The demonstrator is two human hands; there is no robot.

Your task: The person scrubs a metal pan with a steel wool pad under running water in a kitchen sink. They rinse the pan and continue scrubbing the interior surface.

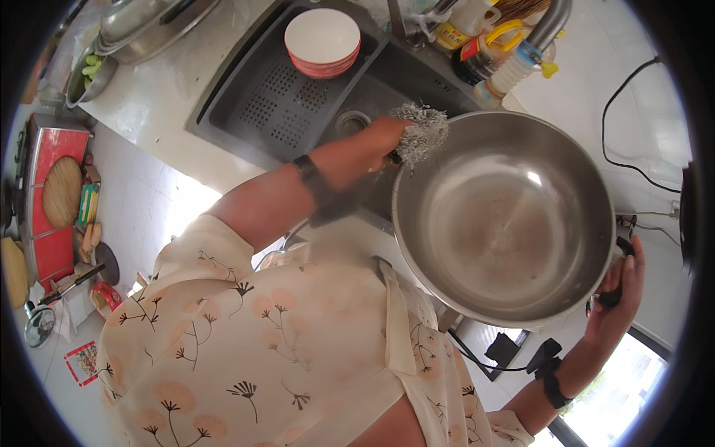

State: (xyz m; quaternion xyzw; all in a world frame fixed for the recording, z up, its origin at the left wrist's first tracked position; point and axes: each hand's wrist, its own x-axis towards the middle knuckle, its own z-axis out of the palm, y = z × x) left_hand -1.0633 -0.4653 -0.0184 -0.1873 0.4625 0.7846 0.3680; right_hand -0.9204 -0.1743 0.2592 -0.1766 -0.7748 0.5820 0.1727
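A large stainless steel pan (503, 223) is tilted over the right side of the dark sink, its shiny inside facing me. My left hand (385, 139) grips a steel wire scrubber (422, 134), which sits at the pan's upper left rim. Whether the wire touches the metal cannot be told. On the far side, my right hand (623, 282) is closed around the pan's black side handle (611, 296). Faint brownish marks show on the pan's bottom. Part of the sink (385, 84) is hidden behind the pan and my left forearm.
Stacked red-and-white bowls (323, 42) stand in the perforated sink basket (279, 106). Behind the sink are a metal faucet (550, 28) with a plastic extension (508, 72) and several bottles (466, 28). A lidded steel pot (151, 33) and a bowl of green vegetables (92, 75) occupy the left counter.
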